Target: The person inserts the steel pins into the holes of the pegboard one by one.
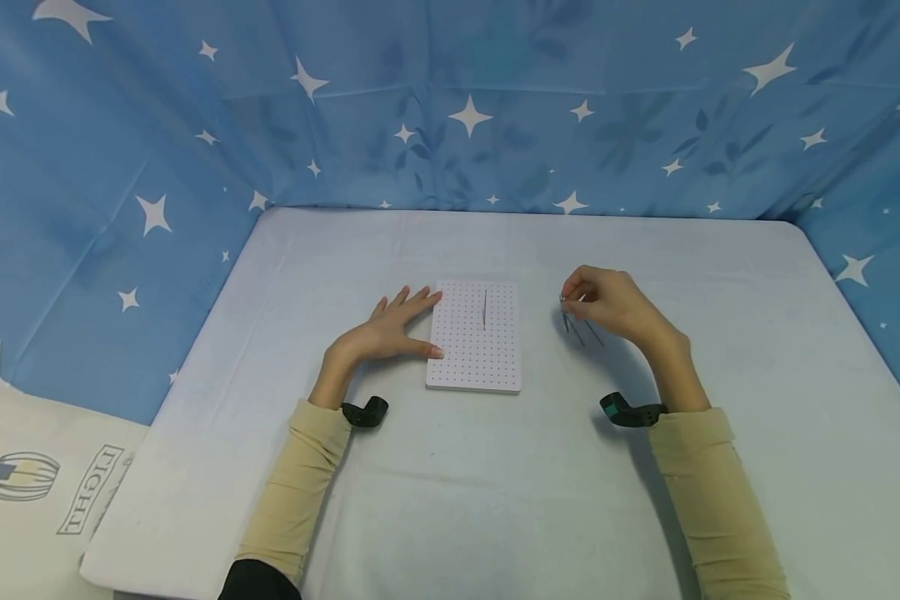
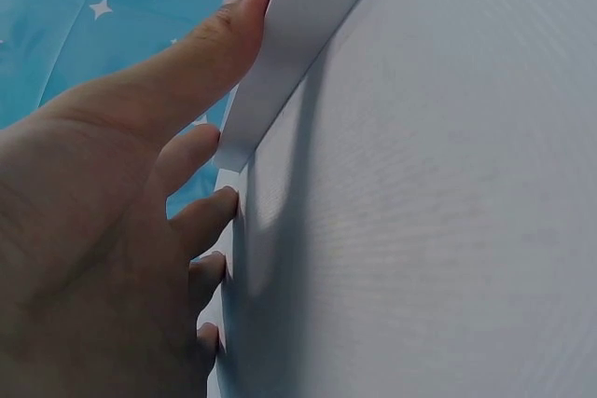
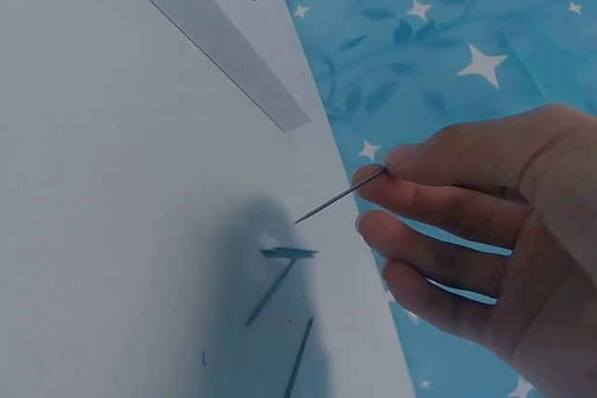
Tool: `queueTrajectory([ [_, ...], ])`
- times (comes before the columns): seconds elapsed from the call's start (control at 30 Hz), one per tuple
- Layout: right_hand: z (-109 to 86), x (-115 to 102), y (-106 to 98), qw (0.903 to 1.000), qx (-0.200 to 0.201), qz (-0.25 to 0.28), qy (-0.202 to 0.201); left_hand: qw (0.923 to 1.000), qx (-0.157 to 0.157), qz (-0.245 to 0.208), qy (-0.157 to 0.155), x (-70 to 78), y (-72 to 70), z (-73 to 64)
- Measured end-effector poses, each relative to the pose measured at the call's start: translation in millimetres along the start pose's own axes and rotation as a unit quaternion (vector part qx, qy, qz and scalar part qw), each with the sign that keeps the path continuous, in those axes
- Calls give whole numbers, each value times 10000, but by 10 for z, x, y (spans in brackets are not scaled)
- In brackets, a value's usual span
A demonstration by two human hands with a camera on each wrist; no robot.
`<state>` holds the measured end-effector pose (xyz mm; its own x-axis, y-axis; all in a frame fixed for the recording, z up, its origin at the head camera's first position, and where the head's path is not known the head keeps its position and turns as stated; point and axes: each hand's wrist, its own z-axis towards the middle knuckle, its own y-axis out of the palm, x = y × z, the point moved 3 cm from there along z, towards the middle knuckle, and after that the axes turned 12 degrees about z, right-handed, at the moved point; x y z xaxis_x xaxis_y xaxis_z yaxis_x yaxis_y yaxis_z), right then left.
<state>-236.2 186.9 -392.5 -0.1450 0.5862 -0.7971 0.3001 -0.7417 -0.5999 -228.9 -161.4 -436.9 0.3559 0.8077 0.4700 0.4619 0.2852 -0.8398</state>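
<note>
A white board with rows of small holes (image 1: 471,358) lies on the table. Several thin metal nails (image 1: 484,312) stand upright in it; the right wrist view shows them side by side. My left hand (image 1: 387,330), fingers spread, rests at the board's left edge. Its thumb touches the side, and a fingertip touches nearer the far corner. To the right of the board, my right hand (image 1: 612,303) pinches one nail (image 3: 334,199) between thumb and index finger, point slanting down, just above the table. Under it lie several loose nails (image 3: 272,291), some overlapping.
A white cloth covers the table (image 1: 420,500). Behind it hangs a blue curtain (image 1: 390,108) with white stars. Cream fabric with printed pictures (image 1: 37,508) is at the lower left. Each wrist wears a small black camera (image 1: 630,412).
</note>
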Motion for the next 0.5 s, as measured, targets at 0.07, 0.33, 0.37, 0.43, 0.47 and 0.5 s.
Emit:
queueTrajectory([
  [0.07,1,-21,21,10000,-48,20,-38,10000,-5,-10,-1,2,-1,-4],
  [0.33,4,-109,95,9995,-57,68,-291,10000,11,-16,4,1,2,0],
  [0.37,7,-116,106,9994,-52,89,-333,10000,16,-10,4,-3,5,4],
  [0.43,9,-134,129,9992,-51,148,-363,10000,16,-10,2,-7,6,7],
  [0.47,10,-139,142,9991,-51,175,-371,10000,17,-11,4,-7,6,8],
  [0.5,8,-145,152,9991,-50,192,-376,10000,18,-14,11,-6,6,8],
])
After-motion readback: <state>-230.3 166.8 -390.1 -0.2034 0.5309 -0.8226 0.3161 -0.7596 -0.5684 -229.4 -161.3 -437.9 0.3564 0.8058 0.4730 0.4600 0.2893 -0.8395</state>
